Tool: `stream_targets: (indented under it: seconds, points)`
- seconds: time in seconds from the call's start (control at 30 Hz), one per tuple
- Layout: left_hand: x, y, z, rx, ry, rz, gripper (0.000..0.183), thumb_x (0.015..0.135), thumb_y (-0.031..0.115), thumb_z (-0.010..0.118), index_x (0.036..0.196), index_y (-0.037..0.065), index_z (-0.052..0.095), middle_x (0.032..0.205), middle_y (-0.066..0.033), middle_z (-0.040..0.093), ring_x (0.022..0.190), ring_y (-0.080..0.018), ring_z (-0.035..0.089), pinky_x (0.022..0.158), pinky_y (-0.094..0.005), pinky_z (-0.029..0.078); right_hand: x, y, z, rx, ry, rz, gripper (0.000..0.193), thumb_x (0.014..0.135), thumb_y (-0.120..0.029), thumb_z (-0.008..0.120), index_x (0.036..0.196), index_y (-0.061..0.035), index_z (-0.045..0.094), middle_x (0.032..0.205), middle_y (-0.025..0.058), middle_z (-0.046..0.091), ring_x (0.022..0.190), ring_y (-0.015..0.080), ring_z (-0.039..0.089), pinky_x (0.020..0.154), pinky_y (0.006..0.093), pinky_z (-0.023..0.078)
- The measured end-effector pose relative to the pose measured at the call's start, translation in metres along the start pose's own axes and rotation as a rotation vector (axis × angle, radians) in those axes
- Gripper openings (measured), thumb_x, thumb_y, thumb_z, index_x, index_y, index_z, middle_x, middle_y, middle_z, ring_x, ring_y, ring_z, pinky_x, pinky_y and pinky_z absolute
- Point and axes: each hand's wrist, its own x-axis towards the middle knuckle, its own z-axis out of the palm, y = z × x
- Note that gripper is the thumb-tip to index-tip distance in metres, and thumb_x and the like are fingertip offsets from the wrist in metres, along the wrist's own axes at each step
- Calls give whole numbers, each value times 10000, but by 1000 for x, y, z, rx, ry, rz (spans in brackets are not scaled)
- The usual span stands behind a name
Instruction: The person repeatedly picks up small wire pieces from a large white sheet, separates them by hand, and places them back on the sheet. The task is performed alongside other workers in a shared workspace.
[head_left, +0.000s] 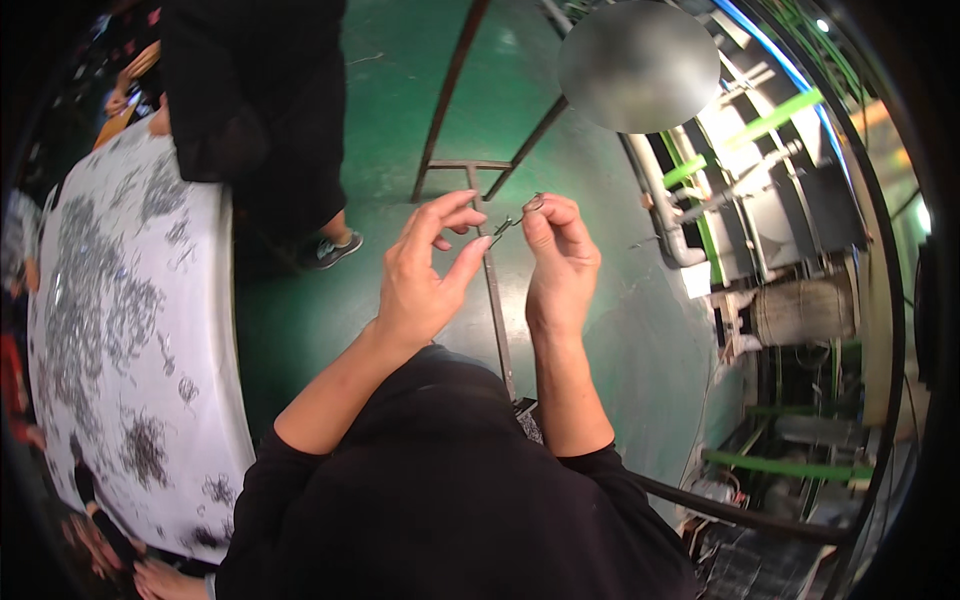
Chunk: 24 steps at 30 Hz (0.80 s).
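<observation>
My right hand (562, 255) is raised in front of me, closed in a pinch on a small dark bent wire piece (503, 231). The wire slants down and left from the fingertips, and its exact shape is too small to make out. Facing it, my left hand (425, 262) has its thumb and fingers spread apart. The left thumb tip is right by the wire's lower end; whether they touch, I cannot tell.
At left, a white-covered table (215, 400) bears many small dark metal pieces (95, 290). A person in black (250, 110) stands at its far end; other people's hands (165, 580) are along its edges. A dark metal frame (468, 165) stands ahead, machinery (800, 310) at right.
</observation>
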Motion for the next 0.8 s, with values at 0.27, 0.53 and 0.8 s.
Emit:
stream_targets:
  seconds: [0.27, 0.53, 0.8]
  points:
    - [12, -9, 4, 1, 17, -53, 328, 838, 23, 624, 1161, 46, 569, 1009, -91, 674, 946, -172, 642, 721, -266, 475, 75, -85, -83, -96, 113, -159, 122, 889, -141, 649, 959, -41, 653, 887, 60, 659, 669, 53, 523, 545, 178, 352]
    - [5, -35, -10, -10, 77, -171, 325, 857, -3, 596, 1179, 17, 562, 1030, -109, 664, 951, -156, 635, 717, -247, 474, 158, -168, -162, -151, 186, -349, 239, 898, -77, 626, 1083, 70, 587, 983, 146, 649, 790, 143, 621, 670, 207, 511]
    - [1, -52, -8, -19, 110, -275, 311, 885, 20, 574, 1195, 7, 556, 1055, -119, 645, 953, -152, 610, 751, -253, 474, 216, -216, -213, -218, 290, -464, 219, 881, -88, 654, 1070, 19, 629, 974, 94, 675, 811, 134, 638, 644, 194, 501]
